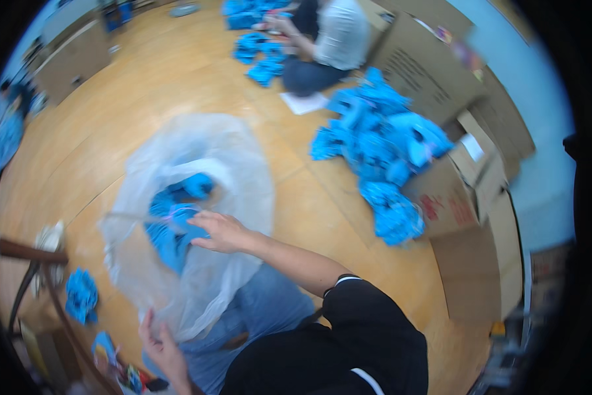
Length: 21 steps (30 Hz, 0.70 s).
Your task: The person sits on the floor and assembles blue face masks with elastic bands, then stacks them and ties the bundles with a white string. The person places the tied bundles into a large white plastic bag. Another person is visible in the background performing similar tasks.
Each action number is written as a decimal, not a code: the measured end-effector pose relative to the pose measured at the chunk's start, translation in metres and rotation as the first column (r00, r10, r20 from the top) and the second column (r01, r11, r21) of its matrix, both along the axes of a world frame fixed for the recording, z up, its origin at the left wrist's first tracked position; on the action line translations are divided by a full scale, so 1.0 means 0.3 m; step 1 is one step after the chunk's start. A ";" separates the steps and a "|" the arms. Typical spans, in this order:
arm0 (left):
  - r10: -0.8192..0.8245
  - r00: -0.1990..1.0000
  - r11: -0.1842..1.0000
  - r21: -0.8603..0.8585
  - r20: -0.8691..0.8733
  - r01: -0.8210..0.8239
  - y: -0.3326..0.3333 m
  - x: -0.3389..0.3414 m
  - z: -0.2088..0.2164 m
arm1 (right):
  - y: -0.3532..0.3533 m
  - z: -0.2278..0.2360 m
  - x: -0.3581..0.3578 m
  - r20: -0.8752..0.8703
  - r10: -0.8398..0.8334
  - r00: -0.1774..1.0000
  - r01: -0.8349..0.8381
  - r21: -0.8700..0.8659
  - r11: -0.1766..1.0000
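A large translucent white plastic bag (246, 148) stands with its mouth open in front of me and against my jeans. Inside it lie bright blue crumpled fabric or plastic pieces (167, 240), one with a thin pinkish tie. Over the mouth my right hand (222, 232) reaches in from the right, its fingers and thumb apart, right beside the blue pieces; blur hides whether they touch. At the near left edge of the bag is my left hand (163, 349), fingers stretched and apart, close to the plastic.
A big heap of blue bundles (378, 148) lies at right beside cardboard boxes (464, 263). Farther off, a seated person (329, 46) handles more blue pieces. A single blue bundle (82, 296) rests at left near a brown frame (19, 247). A cardboard box (75, 59) stands far left.
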State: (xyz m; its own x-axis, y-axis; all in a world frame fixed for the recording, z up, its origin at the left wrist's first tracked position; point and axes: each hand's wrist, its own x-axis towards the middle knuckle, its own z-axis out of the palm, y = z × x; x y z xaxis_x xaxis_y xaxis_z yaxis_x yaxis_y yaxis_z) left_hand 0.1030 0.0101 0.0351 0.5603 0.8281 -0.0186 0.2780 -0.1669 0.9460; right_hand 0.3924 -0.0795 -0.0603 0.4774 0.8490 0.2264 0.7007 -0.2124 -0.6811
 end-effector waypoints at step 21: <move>0.032 0.986 0.993 0.117 -0.165 -0.013 -0.006 0.100 0.225 | -1.577 -0.296 0.343 0.439 -0.898 -0.035 0.847 -0.463 -0.260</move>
State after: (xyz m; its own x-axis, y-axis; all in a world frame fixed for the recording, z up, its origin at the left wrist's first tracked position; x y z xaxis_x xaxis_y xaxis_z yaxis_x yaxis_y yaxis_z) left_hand 0.1329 0.0081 0.1026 0.5384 0.8426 -0.0135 0.4347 -0.2639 0.8610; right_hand 0.4951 -0.5527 -0.1491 0.8223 -0.5689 -0.0096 -0.5659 -0.8159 -0.1185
